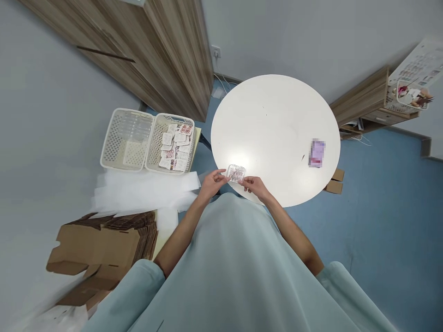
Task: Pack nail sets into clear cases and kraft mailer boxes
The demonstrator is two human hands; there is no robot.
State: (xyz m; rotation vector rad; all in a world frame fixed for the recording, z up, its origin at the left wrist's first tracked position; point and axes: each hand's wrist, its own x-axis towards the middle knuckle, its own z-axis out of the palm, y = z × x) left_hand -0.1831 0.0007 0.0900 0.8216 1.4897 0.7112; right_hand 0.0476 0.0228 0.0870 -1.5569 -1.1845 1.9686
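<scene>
A small clear plastic case [236, 173] with several small pinkish-red pieces inside is held up over the near edge of the round white table [273, 124]. Its left side is pinched by my left hand [212, 183], thumb and fingers closed at the corner. At the lower right corner, my right hand [255, 186] grips the same case with curled fingers. The kind of pieces in the case is too small to make out.
Left of the table stand a white basket [149, 159] of printed cards [176, 145] and another basket [107, 143] with clear plastic cases. White wrapping sheets [145, 190] and flat cardboard boxes [104, 246] lie nearer. A blurred purple object [316, 153] rests on the table's right side.
</scene>
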